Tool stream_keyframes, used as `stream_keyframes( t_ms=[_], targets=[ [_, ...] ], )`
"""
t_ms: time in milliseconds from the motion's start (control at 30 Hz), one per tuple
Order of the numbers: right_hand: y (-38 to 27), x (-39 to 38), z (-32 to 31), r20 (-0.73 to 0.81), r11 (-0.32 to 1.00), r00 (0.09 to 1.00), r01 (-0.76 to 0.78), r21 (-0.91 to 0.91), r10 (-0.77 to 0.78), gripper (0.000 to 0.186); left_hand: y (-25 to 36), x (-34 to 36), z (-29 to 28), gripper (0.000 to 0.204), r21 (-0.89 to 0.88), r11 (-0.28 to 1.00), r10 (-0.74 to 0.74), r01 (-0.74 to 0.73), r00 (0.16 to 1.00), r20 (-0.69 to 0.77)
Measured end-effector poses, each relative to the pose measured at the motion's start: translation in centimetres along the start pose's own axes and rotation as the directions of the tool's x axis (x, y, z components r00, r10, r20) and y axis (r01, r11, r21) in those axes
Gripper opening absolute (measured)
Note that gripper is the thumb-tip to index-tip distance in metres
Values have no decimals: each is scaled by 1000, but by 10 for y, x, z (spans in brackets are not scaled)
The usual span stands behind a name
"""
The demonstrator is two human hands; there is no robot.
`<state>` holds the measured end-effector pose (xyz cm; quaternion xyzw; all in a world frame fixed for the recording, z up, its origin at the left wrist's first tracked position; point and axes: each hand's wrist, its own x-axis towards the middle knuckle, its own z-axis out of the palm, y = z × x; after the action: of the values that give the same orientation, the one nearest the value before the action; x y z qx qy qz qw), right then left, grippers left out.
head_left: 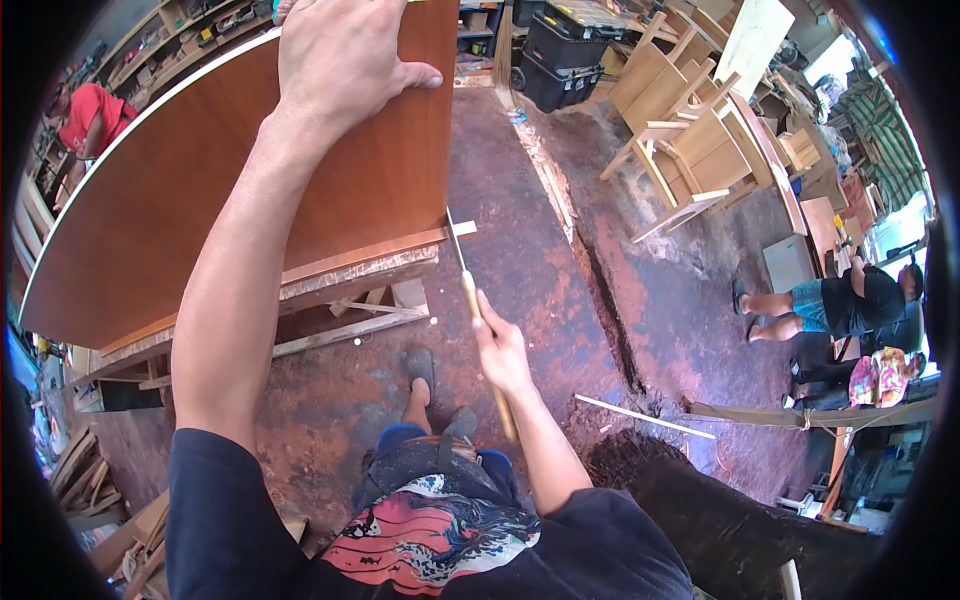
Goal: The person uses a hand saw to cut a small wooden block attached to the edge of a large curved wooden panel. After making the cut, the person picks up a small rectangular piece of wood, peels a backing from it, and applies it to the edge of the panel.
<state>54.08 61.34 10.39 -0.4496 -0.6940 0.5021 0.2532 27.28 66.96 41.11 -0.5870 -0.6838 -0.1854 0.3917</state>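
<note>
My left hand lies on the face of a large reddish-brown wood panel, thumb spread out. Its fingertips run off the top of the picture. My right hand is closed around the long wooden handle of a thin-bladed tool. The narrow metal blade meets the panel's right edge near its lower corner, beside a short pale strip end that sticks out there. Blade teeth, if any, cannot be made out. Below the panel's near edge shows a wooden support.
Pale wooden chairs stand at the far right, behind a long crack in the floor. Black storage boxes are stacked at the back. Two people are at the right, one in red at the left. A white strip lies on the floor.
</note>
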Motion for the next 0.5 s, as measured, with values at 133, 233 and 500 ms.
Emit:
stream_keyframes(
  t_ms=[133, 233, 500],
  targets=[
    [-5, 18, 4, -7, 999, 999, -37, 16, 38, 50, 1, 0, 1, 78, 10, 1000, 0, -1, 999, 46],
    [7, -11, -4, 1, 1000, 1000, 13, 11, -13, 49, -2, -2, -1, 78, 16, 1000, 7, -8, 1000, 29],
    [8, 27, 8, -92, 995, 991, 93, -27, -95, 49, -4, 0, 8, 77, -23, 998, 59, -60, 997, -44]
  ],
)
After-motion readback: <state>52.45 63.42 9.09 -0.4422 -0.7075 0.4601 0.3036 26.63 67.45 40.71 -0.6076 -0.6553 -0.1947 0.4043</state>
